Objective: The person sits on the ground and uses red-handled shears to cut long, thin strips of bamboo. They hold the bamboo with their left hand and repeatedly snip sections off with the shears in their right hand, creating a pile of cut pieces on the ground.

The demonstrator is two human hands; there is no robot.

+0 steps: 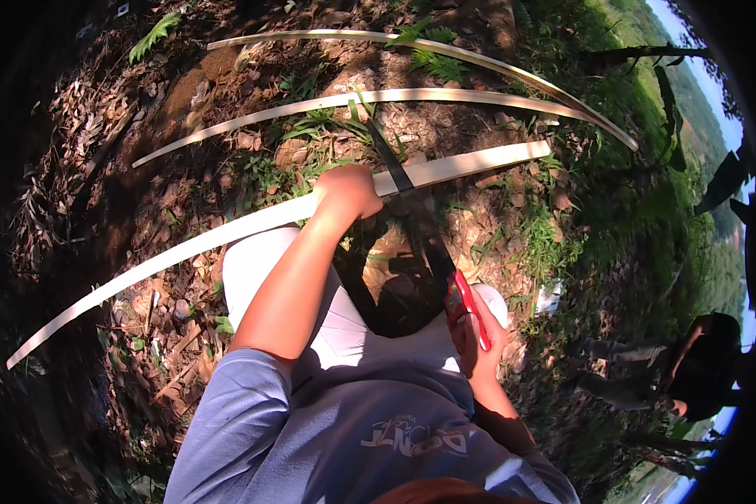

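Observation:
A long pale wooden strip (pixel 218 238) runs from the lower left up to the right, passing by my left knee. My left hand (pixel 344 193) is wrapped around it, right of its middle. Just right of that hand, the dark blade of a handsaw (pixel 401 176) crosses the strip, its tip reaching past the far side. My right hand (pixel 485 336) grips the saw's red handle (pixel 459 307) beside my right knee. Whether the teeth have cut into the wood cannot be made out.
Two more pale strips, a middle one (pixel 286 107) and a far one (pixel 311 34), lie on the leaf-littered ground beyond. Green plants (pixel 437 63) grow among them. A person in dark clothing (pixel 706 370) is at the right. A small white scrap (pixel 549 296) lies right of my knee.

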